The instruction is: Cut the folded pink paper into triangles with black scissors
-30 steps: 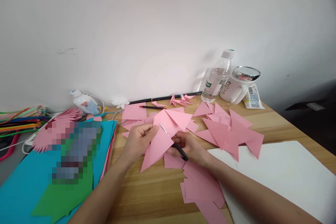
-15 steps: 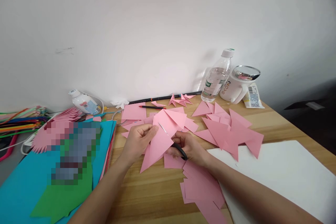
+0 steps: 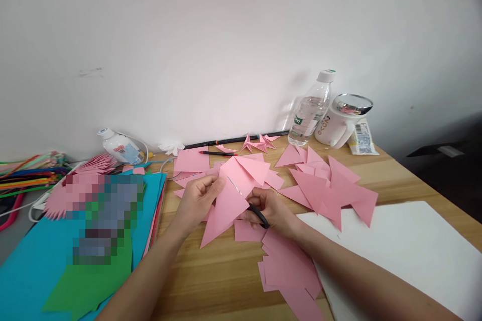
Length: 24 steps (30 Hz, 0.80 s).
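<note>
My left hand (image 3: 199, 203) pinches the left edge of a folded pink sheet of paper (image 3: 229, 210), lifted over the wooden table. In my right hand (image 3: 269, 210) is a pair of scissors (image 3: 259, 214) with black handles. A thin strip of the metal blade shows across the pink sheet; the rest of the blades is hidden by the paper. Under and behind the hands lie more pink paper pieces (image 3: 190, 160). A stack of pink cut sheets (image 3: 289, 266) rests below my right wrist.
Pink pointed pieces (image 3: 335, 190) lie to the right, partly over a white board (image 3: 406, 251). A water bottle (image 3: 309, 110) and a white mug (image 3: 337, 125) stand by the wall. Blue sheets (image 3: 37, 266) and green paper (image 3: 94, 281) are at the left. A dark pencil (image 3: 218, 154) lies behind.
Both hands, the pink sheet and the scissors stay almost in the same place. The folded flap on the right of the sheet has shifted very slightly to the right.
</note>
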Tool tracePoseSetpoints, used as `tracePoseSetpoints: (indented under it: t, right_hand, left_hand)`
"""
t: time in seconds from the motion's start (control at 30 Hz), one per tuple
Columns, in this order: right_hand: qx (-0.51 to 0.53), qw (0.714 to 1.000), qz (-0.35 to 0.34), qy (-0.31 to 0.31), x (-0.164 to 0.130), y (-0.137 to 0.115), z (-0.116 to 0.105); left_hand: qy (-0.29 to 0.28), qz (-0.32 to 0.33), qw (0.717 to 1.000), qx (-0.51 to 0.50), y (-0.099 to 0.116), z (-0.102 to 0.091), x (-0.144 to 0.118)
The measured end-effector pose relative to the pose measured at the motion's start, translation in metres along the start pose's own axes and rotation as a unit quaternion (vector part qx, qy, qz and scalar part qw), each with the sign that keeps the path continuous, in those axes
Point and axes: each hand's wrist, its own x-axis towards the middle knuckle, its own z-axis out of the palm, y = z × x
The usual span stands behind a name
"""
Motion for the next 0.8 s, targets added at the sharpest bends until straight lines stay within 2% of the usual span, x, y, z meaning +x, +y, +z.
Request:
tracePoseSetpoints:
  t: [0.23,0.4,0.8]
  right_hand:
    - [0.015,1.0,-0.016,-0.017,-0.0017,-0.0022,0.0002]
    - [0.04,0.998,-0.025,-0.035,-0.0023,-0.0068,0.0002]
    - [0.084,0.996,0.002,-0.006,-0.0012,-0.0061,0.0011]
  left_hand:
    - [0.022,0.01,0.999,0.038,-0.0027,-0.0015,-0.0001]
    - [0.016,0.009,1.0,-0.003,-0.0075,-0.0023,-0.0003]
    - [-0.001,0.002,1.0,0.0,-0.0078,-0.0022,-0.0014]
